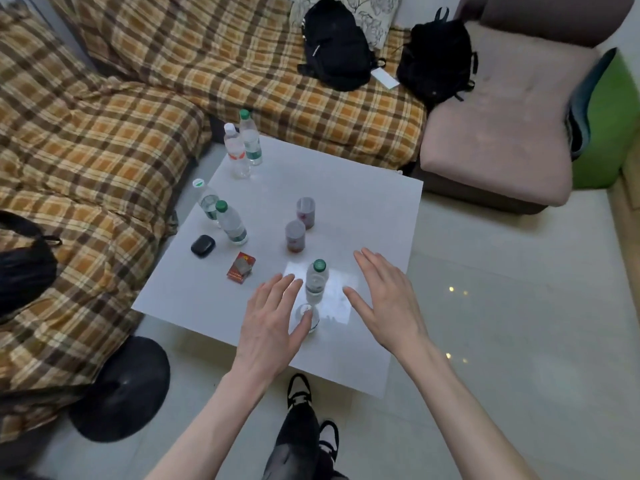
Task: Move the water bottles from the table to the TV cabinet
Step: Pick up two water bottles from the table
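My left hand [272,323] hovered flat, fingers spread and gripping nothing, its fingertips over a white-capped clear bottle [306,317]. My right hand [384,299] was splayed wide, palm down, also empty. Between them stood a ribbed clear plastic bottle with a green cap [316,282], upright on the smooth white square table [363,209]. Four more water bottles [242,147] stood along the table's far left edge.
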`<action>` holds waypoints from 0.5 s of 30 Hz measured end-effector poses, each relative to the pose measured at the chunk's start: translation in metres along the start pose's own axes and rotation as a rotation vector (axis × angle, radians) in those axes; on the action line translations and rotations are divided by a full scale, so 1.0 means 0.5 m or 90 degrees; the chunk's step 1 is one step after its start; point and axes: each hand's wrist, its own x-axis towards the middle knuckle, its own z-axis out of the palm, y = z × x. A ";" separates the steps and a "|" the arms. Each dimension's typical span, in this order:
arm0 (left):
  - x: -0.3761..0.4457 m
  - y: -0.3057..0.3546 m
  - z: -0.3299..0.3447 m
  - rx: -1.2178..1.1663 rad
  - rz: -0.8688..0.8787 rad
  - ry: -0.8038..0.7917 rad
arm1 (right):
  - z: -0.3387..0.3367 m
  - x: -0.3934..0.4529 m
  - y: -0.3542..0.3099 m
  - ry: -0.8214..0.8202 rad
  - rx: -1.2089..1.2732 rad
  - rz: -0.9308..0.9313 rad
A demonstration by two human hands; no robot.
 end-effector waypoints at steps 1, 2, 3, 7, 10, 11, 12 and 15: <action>0.007 -0.009 0.018 -0.001 0.001 -0.008 | 0.017 0.022 0.005 -0.015 -0.008 -0.008; 0.014 -0.018 0.035 -0.004 0.003 -0.015 | 0.035 0.043 0.009 -0.029 -0.011 -0.016; 0.019 -0.027 0.053 -0.005 0.004 -0.021 | 0.054 0.064 0.012 -0.042 -0.010 -0.023; 0.042 -0.056 0.117 -0.005 0.006 -0.048 | 0.132 0.144 0.028 -0.096 -0.016 -0.054; 0.054 -0.073 0.157 -0.005 0.018 -0.076 | 0.182 0.193 0.040 -0.150 -0.036 -0.062; 0.057 -0.078 0.171 0.000 0.029 -0.089 | 0.197 0.207 0.045 -0.171 -0.048 -0.062; 0.060 -0.083 0.184 0.007 0.040 -0.104 | 0.212 0.220 0.049 -0.193 -0.063 -0.062; 0.065 -0.095 0.218 0.019 0.041 -0.167 | 0.251 0.251 0.057 -0.264 -0.127 -0.059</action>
